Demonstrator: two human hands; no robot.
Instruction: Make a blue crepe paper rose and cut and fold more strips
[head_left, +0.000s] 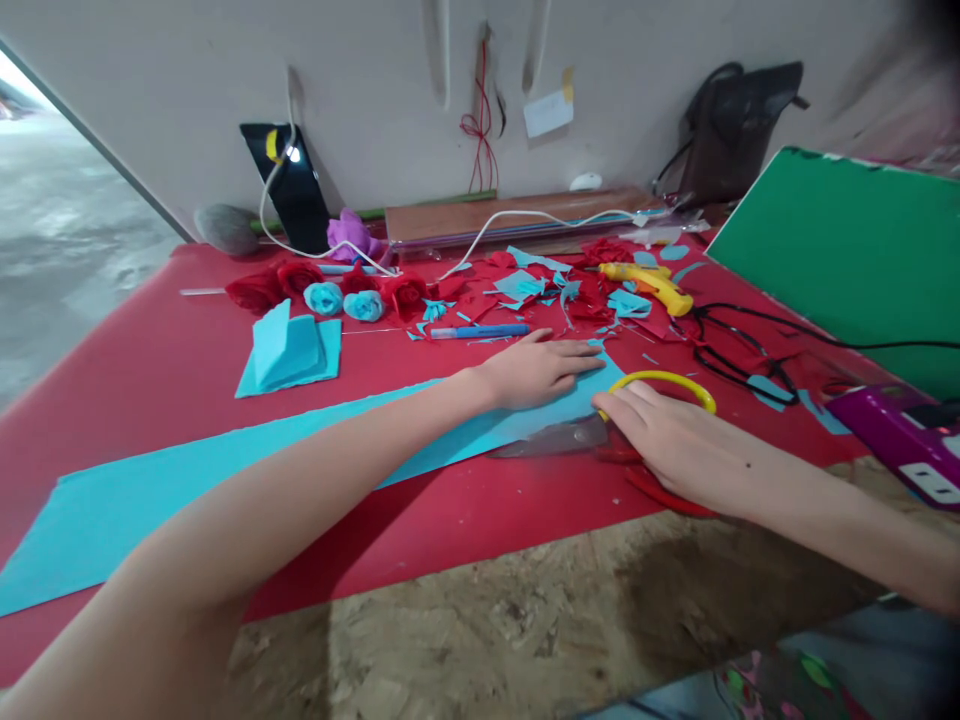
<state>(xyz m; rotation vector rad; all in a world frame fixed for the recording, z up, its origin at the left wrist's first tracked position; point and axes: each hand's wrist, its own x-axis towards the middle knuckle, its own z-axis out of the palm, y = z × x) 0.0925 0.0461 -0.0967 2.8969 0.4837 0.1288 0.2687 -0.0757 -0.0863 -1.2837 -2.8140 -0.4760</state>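
A long strip of light blue crepe paper (187,470) runs across the red table cover from the lower left. My left hand (544,370) lies flat on its right end, fingers stretched out. Just to the right, my right hand (660,430) has its fingers curled on a pair of scissors (574,437) with red and yellow handles. The grey blades point left, along the paper's near edge. My fingers partly hide the handles. A stack of folded blue paper squares (292,355) sits beyond the strip.
Red and blue paper flowers (322,297) lie behind the stack. A blue pen (480,331), scattered paper scraps (521,286) and a yellow glue gun (652,285) are farther back. A purple power strip (900,430) and green board (847,250) stand right. A phone (289,190) leans on the wall.
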